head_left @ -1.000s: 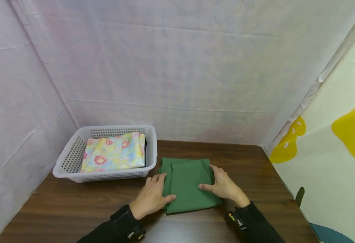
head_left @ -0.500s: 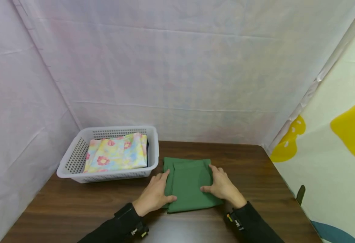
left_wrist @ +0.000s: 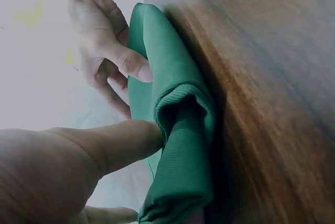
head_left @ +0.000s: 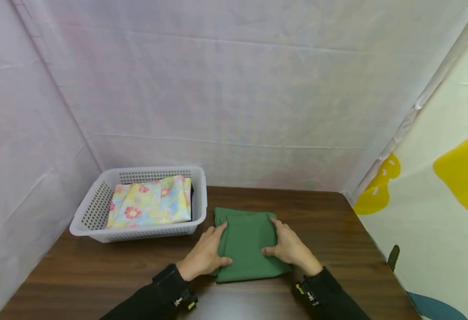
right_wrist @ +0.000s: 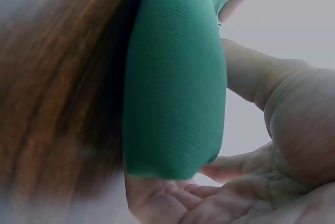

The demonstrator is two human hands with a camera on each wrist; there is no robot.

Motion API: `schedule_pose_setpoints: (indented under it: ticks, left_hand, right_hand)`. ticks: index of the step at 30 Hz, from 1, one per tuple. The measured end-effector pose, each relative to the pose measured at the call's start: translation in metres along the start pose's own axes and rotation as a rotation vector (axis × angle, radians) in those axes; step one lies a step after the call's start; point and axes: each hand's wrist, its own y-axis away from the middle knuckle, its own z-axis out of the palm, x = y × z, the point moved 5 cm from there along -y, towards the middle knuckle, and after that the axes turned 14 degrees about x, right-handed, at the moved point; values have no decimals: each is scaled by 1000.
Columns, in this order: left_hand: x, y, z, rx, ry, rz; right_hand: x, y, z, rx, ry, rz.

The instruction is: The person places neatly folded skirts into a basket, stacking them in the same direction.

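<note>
A folded green cloth (head_left: pixel 248 249) lies on the brown wooden table, its layers stacked into a rough square. My left hand (head_left: pixel 203 253) holds its left side, thumb on top and fingers along the edge. On the opposite side my right hand (head_left: pixel 294 249) grips the cloth, with its thumb laid over the upper face. The left wrist view shows a rolled, open fold in the cloth (left_wrist: pixel 180 156) beside the thumb. In the right wrist view, fingers (right_wrist: pixel 157 200) curl beneath the rounded end of the cloth (right_wrist: pixel 175 88); their tips are partly hidden.
A white perforated basket (head_left: pixel 198 198) stands left of the cloth at the back of the table (head_left: pixel 318 213). In it lies a folded floral cloth (head_left: pixel 150 202) over something dark. White fabric walls (head_left: pixel 234 98) enclose the back and sides.
Both hands have drawn slightly inward over the green cloth, the left one to the right and the right one a little to the left. The basket stays in place.
</note>
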Motion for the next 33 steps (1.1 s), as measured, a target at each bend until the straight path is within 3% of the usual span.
schedule_pose_setpoints:
  ticks: [9,18,22,33]
  left_hand:
    - [0,-1,2,-49,31,-38]
    - [-2,-4,-1,-36,50,12]
    - [-2,-5,-3,-41,58,23]
    - [1,-4,-3,-48,64,62]
  right_hand:
    - [1,1,5,-56,-76,-18]
    - [0,1,5,-179,-263,-77]
    - [-1,-1,4,-224,-295,-110]
    - [3,0,5,-227,-315,-68]
